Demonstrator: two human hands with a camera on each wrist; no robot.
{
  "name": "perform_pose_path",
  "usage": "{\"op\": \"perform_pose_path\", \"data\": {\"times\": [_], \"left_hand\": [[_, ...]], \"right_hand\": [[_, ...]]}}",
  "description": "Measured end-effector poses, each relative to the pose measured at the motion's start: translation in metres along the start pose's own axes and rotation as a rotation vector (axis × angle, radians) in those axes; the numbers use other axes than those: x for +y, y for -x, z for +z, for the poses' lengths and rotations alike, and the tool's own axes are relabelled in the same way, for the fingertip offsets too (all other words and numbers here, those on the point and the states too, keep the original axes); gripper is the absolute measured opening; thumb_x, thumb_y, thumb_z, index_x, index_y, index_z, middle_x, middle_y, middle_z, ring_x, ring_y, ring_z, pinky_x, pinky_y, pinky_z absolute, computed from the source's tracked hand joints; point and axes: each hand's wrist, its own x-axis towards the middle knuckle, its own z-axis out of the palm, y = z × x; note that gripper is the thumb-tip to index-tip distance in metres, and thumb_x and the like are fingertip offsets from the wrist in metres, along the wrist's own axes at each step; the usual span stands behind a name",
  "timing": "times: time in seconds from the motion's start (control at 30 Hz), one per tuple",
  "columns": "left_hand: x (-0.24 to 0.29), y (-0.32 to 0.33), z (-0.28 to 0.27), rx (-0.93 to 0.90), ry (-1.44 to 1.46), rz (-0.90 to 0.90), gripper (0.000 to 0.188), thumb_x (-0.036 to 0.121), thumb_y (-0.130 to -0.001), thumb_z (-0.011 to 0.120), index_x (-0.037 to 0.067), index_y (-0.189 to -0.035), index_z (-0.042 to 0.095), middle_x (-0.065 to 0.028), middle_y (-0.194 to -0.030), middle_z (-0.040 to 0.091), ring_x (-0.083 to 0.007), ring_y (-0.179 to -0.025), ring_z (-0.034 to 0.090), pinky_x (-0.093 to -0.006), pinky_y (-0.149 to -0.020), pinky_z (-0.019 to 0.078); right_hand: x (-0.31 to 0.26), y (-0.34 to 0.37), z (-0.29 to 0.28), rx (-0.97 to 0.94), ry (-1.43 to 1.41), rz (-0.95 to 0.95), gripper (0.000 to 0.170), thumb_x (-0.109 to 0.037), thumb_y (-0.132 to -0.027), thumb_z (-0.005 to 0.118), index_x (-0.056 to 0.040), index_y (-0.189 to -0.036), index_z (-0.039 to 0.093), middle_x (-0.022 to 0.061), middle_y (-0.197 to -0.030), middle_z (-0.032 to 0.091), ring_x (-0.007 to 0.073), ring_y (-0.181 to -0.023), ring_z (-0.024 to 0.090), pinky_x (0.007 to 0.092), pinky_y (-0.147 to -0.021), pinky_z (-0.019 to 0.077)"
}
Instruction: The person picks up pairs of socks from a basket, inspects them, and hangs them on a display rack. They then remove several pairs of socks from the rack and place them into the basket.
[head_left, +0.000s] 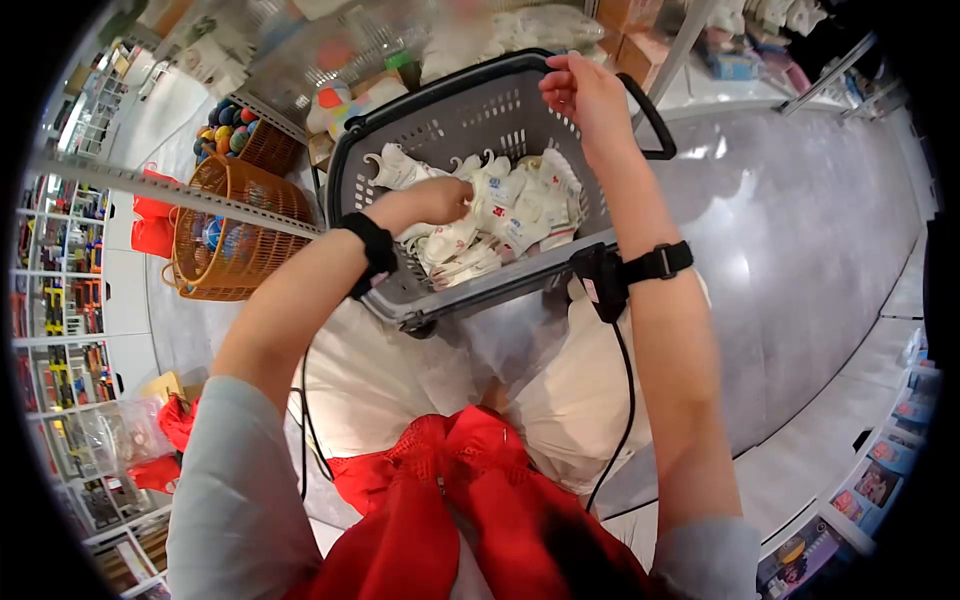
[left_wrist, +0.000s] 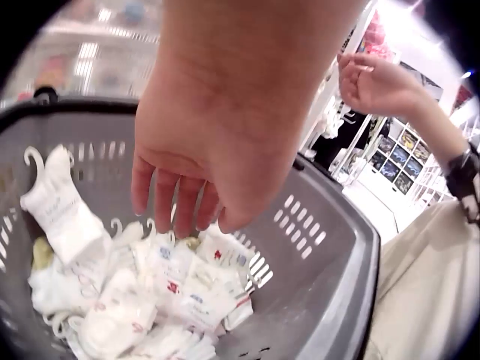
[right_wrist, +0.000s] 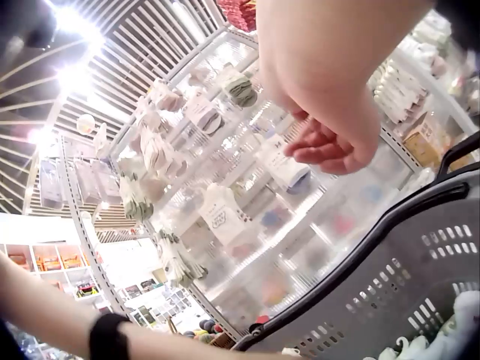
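Observation:
Packs of white socks with small plastic hooks lie heaped in a grey shopping basket. My left hand reaches down into the basket, its fingers pointing at the heap and the tips right at the socks. To the left of it, one sock pair with a white hook leans against the basket wall. My right hand is raised over the far right of the basket, fingers loosely bent and holding nothing. In the right wrist view the right hand hangs before a rack of socks.
The basket's black handle sticks out at its right. Wicker baskets with colourful balls stand to the left. Beyond the basket hang more socks on a display rack. Shelves with boxed goods line the right.

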Motion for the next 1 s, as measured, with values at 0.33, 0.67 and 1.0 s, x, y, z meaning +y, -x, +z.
{"op": "perform_pose_path", "data": {"times": [0.33, 0.67, 1.0], "left_hand": [[-0.03, -0.101, 0.154, -0.508, -0.153, 0.106, 0.066, 0.028, -0.069, 0.062, 0.001, -0.123, 0.037, -0.0188, -0.119, 0.049, -0.03, -0.106, 0.05, -0.0359, -0.085, 0.0427], [-0.036, -0.093, 0.038, -0.349, 0.353, 0.088, 0.055, 0.018, -0.065, 0.067, 0.01, -0.117, 0.051, -0.0071, -0.093, 0.061, -0.018, -0.082, 0.058, -0.0312, -0.074, 0.0462], [-0.004, 0.056, -0.095, 0.966, 1.45, 0.013, 0.048, 0.015, -0.082, 0.055, 0.013, -0.125, 0.034, -0.0058, -0.108, 0.053, -0.014, -0.091, 0.056, -0.0271, -0.067, 0.0513]], "right_hand": [[-0.002, -0.039, -0.002, 0.043, 0.168, -0.042, 0.027, -0.018, -0.081, 0.045, 0.0042, -0.087, 0.059, 0.0098, -0.068, 0.062, 0.0125, -0.057, 0.057, 0.0246, -0.054, 0.043], [0.0, -0.037, 0.004, -0.017, 0.163, 0.091, 0.027, -0.024, -0.082, 0.048, 0.0005, -0.088, 0.059, 0.0072, -0.071, 0.061, 0.0115, -0.058, 0.054, 0.0241, -0.056, 0.0413], [0.009, -0.022, 0.028, -0.062, 0.291, 0.364, 0.046, -0.039, -0.087, 0.047, -0.0049, -0.117, 0.043, 0.0084, -0.112, 0.051, 0.0162, -0.096, 0.052, 0.0308, -0.076, 0.0426]]}}
